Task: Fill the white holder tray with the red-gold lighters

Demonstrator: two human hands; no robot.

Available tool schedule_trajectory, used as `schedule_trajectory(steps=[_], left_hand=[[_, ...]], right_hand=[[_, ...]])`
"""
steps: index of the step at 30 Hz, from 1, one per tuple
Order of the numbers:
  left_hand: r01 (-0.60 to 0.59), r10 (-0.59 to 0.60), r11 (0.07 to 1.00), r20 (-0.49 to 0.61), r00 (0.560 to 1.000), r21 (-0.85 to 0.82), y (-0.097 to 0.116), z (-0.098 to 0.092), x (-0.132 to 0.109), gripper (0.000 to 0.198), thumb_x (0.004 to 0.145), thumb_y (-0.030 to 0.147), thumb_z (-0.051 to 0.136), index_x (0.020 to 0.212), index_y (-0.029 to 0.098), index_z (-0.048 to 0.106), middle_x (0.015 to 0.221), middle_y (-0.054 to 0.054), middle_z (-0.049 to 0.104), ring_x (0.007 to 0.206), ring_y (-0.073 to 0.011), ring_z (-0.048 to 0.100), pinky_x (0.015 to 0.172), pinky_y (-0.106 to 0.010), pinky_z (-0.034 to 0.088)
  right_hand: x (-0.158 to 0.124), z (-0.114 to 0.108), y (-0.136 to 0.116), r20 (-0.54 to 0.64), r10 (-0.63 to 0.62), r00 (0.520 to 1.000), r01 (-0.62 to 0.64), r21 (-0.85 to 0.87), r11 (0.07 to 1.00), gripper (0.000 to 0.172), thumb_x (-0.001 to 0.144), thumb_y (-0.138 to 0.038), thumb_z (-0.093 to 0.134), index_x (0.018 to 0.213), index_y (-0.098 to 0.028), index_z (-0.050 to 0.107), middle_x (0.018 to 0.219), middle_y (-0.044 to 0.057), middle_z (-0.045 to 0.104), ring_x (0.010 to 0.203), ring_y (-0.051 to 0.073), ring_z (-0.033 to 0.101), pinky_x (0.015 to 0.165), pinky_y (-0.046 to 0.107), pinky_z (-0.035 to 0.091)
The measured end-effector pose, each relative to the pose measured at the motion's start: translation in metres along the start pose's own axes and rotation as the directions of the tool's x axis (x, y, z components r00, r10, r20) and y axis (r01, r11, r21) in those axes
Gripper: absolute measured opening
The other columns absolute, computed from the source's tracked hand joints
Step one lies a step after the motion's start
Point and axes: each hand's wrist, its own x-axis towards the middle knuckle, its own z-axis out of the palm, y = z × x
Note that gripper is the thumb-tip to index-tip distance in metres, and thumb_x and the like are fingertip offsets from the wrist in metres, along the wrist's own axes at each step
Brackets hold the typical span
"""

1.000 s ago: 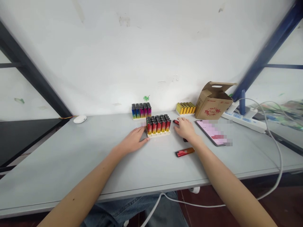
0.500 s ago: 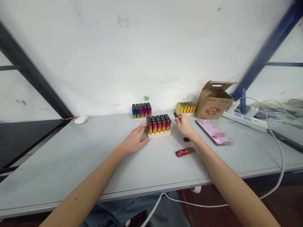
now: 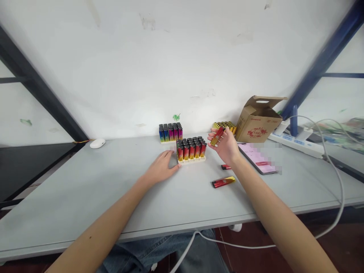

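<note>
Right hand [image 3: 228, 146]: up above the tabletop, palm turned up, and I've got a glossy red-and-gold lighter [image 3: 217, 136] between thumb and fingers!
Held lighter: tilted, black head toward my thumb, gold end slanting down left, near the low white rectangular tray [image 3: 192, 162].
Left hand [image 3: 161, 167]: resting on the smooth grey table [image 3: 113, 189], fingers extended, gripping nothing; thumb right by the tray's left end, touching or not I can't tell.
Centre tray: upright red-and-gold lighters [image 3: 192, 151] in close rows, black heads on top, a strip of white showing along the near edge.
Loose pair: one flat-lying red-and-gold lighter [image 3: 223, 182], black head to the left; just beyond, a second loose lighter [image 3: 225, 167], partly hidden by my right wrist [image 3: 237, 159].
Back by the wall: blue-and-purple lighters [image 3: 170, 132] standing in a block, and rightward, yellow lighters [image 3: 224, 124] partly behind my right hand.
Far right: open brown cardboard box [image 3: 254, 127], pink-screened phone [image 3: 256, 156], long white power strip [image 3: 301, 146].
Far left: small white rounded object [image 3: 97, 143].
</note>
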Motion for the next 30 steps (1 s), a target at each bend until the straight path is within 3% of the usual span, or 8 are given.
schedule_trajectory(steps=[6, 12, 15, 17, 20, 26, 28, 30], left_hand=[[0.007, -0.007, 1.000, -0.009, 1.000, -0.001, -0.004, 0.003, 0.003, 0.063, 0.086, 0.055, 0.052, 0.135, 0.017, 0.046, 0.144, -0.014, 0.048, 0.136, -0.0328, 0.041, 0.112, -0.048, 0.036], [0.002, -0.004, 0.999, -0.041, 0.999, -0.035, -0.007, 0.005, 0.005, 0.065, 0.083, 0.056, 0.057, 0.135, 0.019, 0.048, 0.143, -0.013, 0.050, 0.135, -0.0332, 0.044, 0.111, -0.046, 0.037], [-0.036, 0.034, 0.997, -0.048, 0.998, -0.062, -0.007, 0.003, 0.006, 0.069, 0.083, 0.054, 0.058, 0.142, 0.022, 0.041, 0.145, -0.010, 0.049, 0.136, -0.0312, 0.042, 0.111, -0.045, 0.037], [-0.058, 0.055, 0.996, -0.044, 0.997, -0.070, -0.006, 0.002, 0.006, 0.071, 0.084, 0.053, 0.058, 0.145, 0.023, 0.037, 0.146, -0.009, 0.048, 0.136, -0.0304, 0.042, 0.111, -0.045, 0.037], [-0.064, 0.062, 0.995, -0.028, 0.998, -0.071, -0.003, 0.001, 0.006, 0.068, 0.086, 0.055, 0.057, 0.145, 0.025, 0.039, 0.143, -0.008, 0.050, 0.135, -0.0297, 0.042, 0.110, -0.044, 0.038], [-0.046, 0.046, 0.999, -0.097, 0.994, 0.006, 0.002, 0.005, 0.003, 0.056, 0.089, 0.056, 0.051, 0.135, 0.025, 0.050, 0.135, -0.009, 0.055, 0.130, -0.0301, 0.047, 0.106, -0.045, 0.041], [-0.051, 0.053, 0.999, -0.096, 0.994, 0.019, 0.002, 0.006, 0.003, 0.055, 0.089, 0.056, 0.050, 0.134, 0.025, 0.050, 0.134, -0.009, 0.055, 0.128, -0.0297, 0.048, 0.106, -0.045, 0.042], [-0.046, 0.048, 0.999, -0.094, 0.994, 0.018, 0.003, 0.006, 0.003, 0.054, 0.090, 0.057, 0.050, 0.134, 0.025, 0.050, 0.134, -0.008, 0.055, 0.129, -0.0291, 0.048, 0.106, -0.044, 0.041]], right_hand=[[-0.009, 0.003, -0.014, 0.066, 0.020, 0.998, -0.034, 0.221, 0.975, 0.055, 0.086, -0.071, 0.030, 0.091, -0.023, 0.056, 0.092, 0.012, 0.069, 0.099, 0.028, 0.065, 0.079, 0.044, 0.055], [-0.021, 0.007, -0.022, 0.263, -0.040, 0.964, 0.018, 0.087, 0.996, 0.058, 0.088, -0.070, 0.021, 0.089, -0.022, 0.054, 0.096, 0.014, 0.066, 0.100, 0.029, 0.062, 0.079, 0.045, 0.053], [-0.025, 0.011, -0.024, 0.345, 0.049, 0.937, -0.081, 0.079, 0.994, 0.052, 0.090, -0.066, 0.018, 0.079, -0.023, 0.046, 0.088, 0.010, 0.062, 0.083, 0.024, 0.061, 0.066, 0.039, 0.051], [-0.029, 0.015, -0.023, 0.435, 0.152, 0.888, -0.218, 0.107, 0.970, 0.048, 0.091, -0.064, 0.020, 0.074, -0.023, 0.040, 0.080, 0.007, 0.057, 0.069, 0.020, 0.056, 0.055, 0.032, 0.047], [-0.033, 0.025, -0.020, 0.598, 0.277, 0.752, -0.441, 0.144, 0.886, 0.043, 0.091, -0.060, 0.026, 0.074, -0.023, 0.038, 0.076, 0.004, 0.053, 0.060, 0.016, 0.050, 0.047, 0.025, 0.038], [-0.041, 0.040, -0.006, 0.820, 0.315, 0.479, -0.685, 0.125, 0.718, 0.037, 0.092, -0.053, 0.027, 0.081, -0.022, 0.043, 0.078, 0.004, 0.055, 0.063, 0.017, 0.054, 0.043, 0.023, 0.038], [-0.041, 0.042, -0.003, 0.842, 0.318, 0.436, -0.718, 0.113, 0.686, 0.037, 0.091, -0.052, 0.028, 0.081, -0.021, 0.045, 0.073, 0.003, 0.052, 0.059, 0.015, 0.050, 0.042, 0.022, 0.036], [-0.041, 0.043, -0.002, 0.837, 0.328, 0.438, -0.733, 0.121, 0.669, 0.037, 0.090, -0.052, 0.030, 0.080, -0.020, 0.046, 0.067, 0.000, 0.046, 0.054, 0.013, 0.044, 0.042, 0.020, 0.032]])
